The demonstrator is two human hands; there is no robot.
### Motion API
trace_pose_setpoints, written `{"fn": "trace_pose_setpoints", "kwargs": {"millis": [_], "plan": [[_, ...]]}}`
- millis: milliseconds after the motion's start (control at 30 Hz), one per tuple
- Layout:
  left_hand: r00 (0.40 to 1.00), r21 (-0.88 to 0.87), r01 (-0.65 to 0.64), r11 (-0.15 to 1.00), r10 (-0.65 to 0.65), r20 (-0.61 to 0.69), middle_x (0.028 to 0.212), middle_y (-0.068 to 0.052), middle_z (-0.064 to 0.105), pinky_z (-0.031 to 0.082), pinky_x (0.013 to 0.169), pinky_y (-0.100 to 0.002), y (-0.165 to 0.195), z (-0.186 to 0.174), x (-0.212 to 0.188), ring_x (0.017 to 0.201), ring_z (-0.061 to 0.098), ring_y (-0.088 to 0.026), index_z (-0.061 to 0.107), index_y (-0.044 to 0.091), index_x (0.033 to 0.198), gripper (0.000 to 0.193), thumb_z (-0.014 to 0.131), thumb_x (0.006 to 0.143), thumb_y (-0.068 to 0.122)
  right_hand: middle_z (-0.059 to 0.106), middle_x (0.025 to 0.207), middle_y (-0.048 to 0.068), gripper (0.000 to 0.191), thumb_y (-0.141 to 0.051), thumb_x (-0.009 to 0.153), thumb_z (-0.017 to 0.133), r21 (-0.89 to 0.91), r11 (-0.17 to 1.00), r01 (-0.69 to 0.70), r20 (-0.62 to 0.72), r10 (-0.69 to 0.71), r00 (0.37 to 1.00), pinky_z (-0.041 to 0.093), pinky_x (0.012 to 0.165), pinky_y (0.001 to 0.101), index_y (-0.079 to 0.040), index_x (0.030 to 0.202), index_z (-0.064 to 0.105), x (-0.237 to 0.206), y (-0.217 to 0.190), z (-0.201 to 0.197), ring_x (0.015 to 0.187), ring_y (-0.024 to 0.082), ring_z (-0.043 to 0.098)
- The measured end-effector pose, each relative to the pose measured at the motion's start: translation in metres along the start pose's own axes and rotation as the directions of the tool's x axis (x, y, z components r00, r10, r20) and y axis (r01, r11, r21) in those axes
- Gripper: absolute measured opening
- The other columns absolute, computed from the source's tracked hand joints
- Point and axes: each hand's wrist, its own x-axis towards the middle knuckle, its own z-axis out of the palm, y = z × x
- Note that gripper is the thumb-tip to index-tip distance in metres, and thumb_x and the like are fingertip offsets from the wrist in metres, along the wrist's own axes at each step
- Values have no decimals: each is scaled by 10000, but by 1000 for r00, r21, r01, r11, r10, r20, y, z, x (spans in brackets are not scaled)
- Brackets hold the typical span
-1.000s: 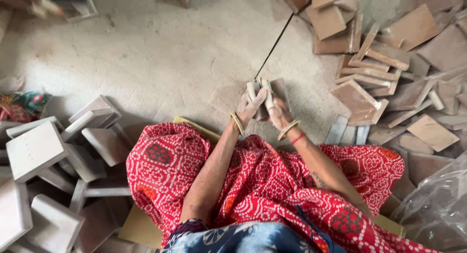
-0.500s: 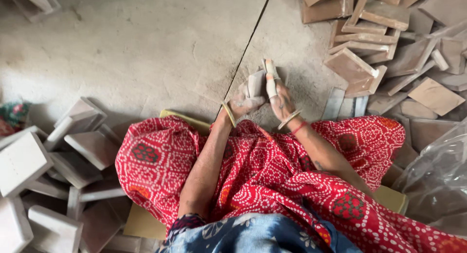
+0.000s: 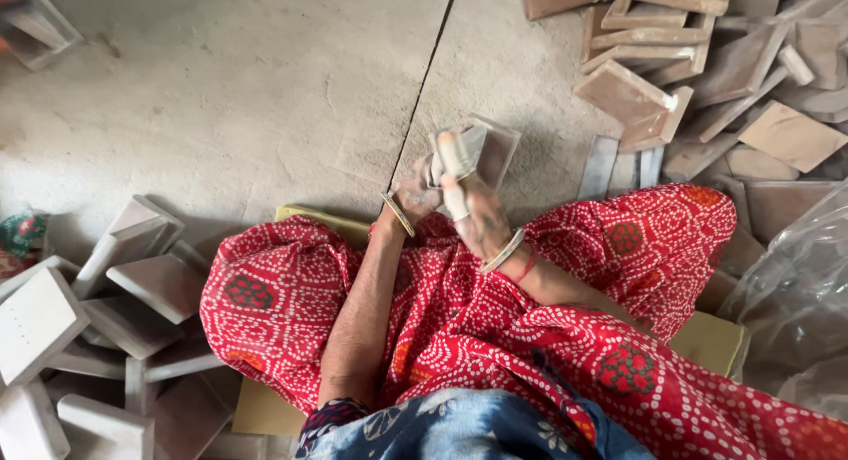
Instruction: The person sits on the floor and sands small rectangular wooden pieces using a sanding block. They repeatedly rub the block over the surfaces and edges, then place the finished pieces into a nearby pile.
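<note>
Head view: person sits on the floor, red dotted cloth (image 3: 548, 336) over the lap.
Piece: small square tile (image 3: 481, 151) held above the knees.
Left hand (image 3: 415, 193): fingers clamped on its near edge.
Right hand (image 3: 477, 221): wrapped fingers (image 3: 452, 195) pressed on its face.
Nearby: grey slabs (image 3: 106, 310) left, brown tiles (image 3: 671, 71) right.
Advice: probably steady the edge grip and rub evenly.

Red cloth (image 3: 495, 336) with white dots and dark medallions; blue floral fabric (image 3: 459, 429) near; brown tiles (image 3: 627, 93) far right; pale grey tiles (image 3: 53, 319) left.
</note>
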Motion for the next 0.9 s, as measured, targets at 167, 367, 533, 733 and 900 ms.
{"fn": "trace_pose_setpoints", "kwargs": {"millis": [167, 367, 533, 733, 900], "plan": [[989, -28, 95, 995, -98, -115, 1140, -117, 666, 614, 864, -366, 22, 1, -2, 982, 670, -225, 505, -4, 1403, 677, 707, 767, 113, 666, 953, 148, 544, -464, 1125, 305, -305, 926, -221, -115, 195, 974, 546, 648, 386, -50, 1284, 619, -5, 16, 5, 788, 232, 654], [994, 327, 90, 941, -64, -90, 1169, -138, 722, 595, 944, -349, 39, 13, -3, 1020, 702, -231, 600, 2, 1391, 599, 729, 820, 126, 640, 985, 182, 574, -482, 1101, 282, -101, 974, -202, -208, 178, 962, 543, 677, 436, -76, 1353, 600, -15, 54, 11, 808, 343, 615], [991, -46, 96, 994, -100, -87, 1234, -159, 649, 582, 866, -382, 37, 15, -2, 1009, 668, -235, 475, -42, 1471, 778, 716, 760, 163, 724, 1116, 152, 598, -481, 1096, 290, -177, 792, -585, -104, 576, 811, 590, 850, 391, -85, 1437, 579, -16, 46, 6, 973, 272, 717], [996, 1, -1, 1000, 1, -84, 1265, -150, 664, 580, 949, -334, 43, 11, -3, 1070, 666, -211, 454, -27, 1510, 795, 683, 766, 137, 368, 1677, 291, 611, -386, 1243, 370, 7, 997, -74, -208, 74, 975, 373, 1216, 463, 22, 1677, 234, 2, 17, 6, 1518, 381, 404], [995, 67, -96, 993, 99, -29, 1188, -145, 688, 586, 949, -367, 13, 0, -6, 1066, 661, -231, 579, -47, 1403, 624, 668, 795, 59, 566, 1398, 293, 537, -314, 1176, 310, -201, 977, -70, -98, 51, 994, 594, 937, 453, -48, 1642, 313, -3, 14, 1, 1160, 404, 594]]}}
